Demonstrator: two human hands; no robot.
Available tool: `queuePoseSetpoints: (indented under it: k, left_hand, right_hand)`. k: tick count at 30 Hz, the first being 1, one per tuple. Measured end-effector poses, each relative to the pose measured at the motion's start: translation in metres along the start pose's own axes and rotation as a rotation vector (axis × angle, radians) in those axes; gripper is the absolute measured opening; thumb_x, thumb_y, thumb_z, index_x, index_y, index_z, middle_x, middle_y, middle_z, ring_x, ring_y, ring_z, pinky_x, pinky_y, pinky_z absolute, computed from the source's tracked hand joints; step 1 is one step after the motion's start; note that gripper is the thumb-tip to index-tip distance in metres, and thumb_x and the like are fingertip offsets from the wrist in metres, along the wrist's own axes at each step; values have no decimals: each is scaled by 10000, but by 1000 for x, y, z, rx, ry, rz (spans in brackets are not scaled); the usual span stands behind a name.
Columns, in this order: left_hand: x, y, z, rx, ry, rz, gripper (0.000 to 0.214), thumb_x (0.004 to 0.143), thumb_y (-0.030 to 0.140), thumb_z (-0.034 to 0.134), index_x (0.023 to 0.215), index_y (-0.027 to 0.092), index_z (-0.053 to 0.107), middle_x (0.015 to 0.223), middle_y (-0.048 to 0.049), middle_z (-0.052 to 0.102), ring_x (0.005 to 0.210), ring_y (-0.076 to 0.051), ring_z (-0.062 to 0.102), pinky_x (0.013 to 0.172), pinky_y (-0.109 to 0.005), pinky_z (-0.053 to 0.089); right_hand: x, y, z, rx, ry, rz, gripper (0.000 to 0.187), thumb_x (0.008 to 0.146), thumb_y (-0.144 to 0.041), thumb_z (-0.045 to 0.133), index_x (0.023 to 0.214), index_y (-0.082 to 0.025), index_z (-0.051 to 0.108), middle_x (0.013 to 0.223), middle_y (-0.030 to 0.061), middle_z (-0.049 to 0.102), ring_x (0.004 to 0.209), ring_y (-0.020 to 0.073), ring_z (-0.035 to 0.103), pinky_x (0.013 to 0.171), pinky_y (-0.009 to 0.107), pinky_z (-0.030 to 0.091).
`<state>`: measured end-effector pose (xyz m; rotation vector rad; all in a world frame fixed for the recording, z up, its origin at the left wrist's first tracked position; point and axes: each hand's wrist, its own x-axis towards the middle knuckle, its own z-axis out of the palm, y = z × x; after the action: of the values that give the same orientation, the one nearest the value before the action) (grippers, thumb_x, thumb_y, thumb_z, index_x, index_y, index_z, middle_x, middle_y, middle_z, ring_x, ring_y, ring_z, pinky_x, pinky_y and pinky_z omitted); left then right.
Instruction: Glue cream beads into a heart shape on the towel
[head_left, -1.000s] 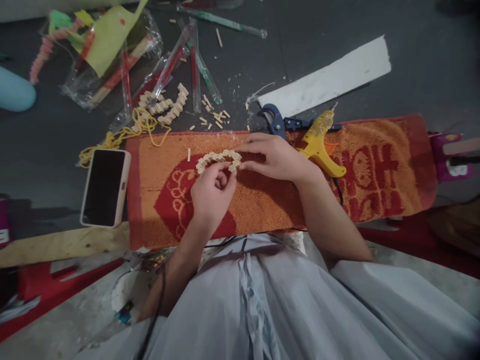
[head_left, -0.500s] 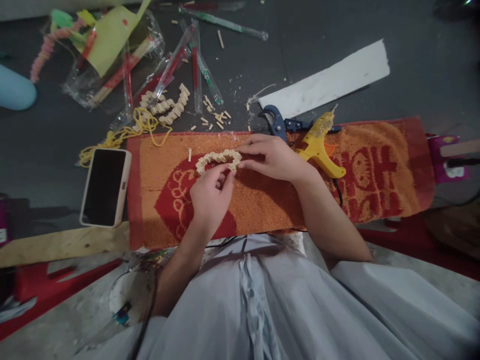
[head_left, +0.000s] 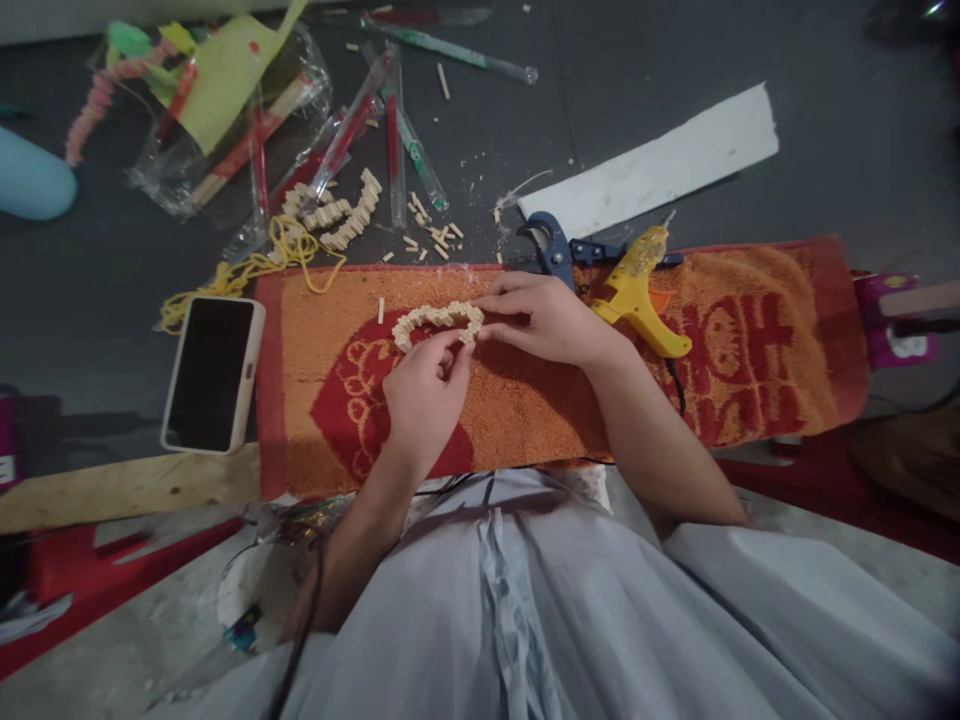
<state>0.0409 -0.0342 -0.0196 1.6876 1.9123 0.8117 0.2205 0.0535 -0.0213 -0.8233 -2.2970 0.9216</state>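
Dim light over a dark grey desk [head_left: 637, 60], edged at near left by a wooden strip [head_left: 135, 487]; below, mottled grey floor [head_left: 112, 650], with red furniture [head_left: 64, 560] standing at both sides.

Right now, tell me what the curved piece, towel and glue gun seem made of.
Curved piece: probably bare wood, unvarnished; pale, matt, built of short stick-like bits.
Towel: soft, matt cloth, perhaps cotton; its fuzzy pile shows.
Glue gun: body likely hard plastic, smooth and evenly yellow below its smeared upper part.
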Motion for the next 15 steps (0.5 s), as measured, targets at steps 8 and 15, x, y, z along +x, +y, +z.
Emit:
queuePoseSetpoints:
  k: [8, 15]
  left_hand:
    - [-1, 0, 1, 15, -5, 23, 214, 877, 290, 605, 1006, 181, 736, 677, -3, 657, 624, -122, 575, 635, -239, 443]
    - [-3, 2, 1, 65, -8, 42, 193, 878, 276, 624, 1008, 193, 741, 691, -4, 684, 648, -129, 609, 666, -241, 460]
  right_hand:
    - [-2, 2, -1, 6, -23, 6, 299, 912, -392, 620, 1099, -183, 725, 969, 78, 693, 911, 218, 640, 837, 329, 492]
    - [-4, 3, -2, 4, -15, -11, 326, 919, -361, 616, 1185, -192, 700, 1026, 89, 694, 943, 220, 646, 852, 348, 505]
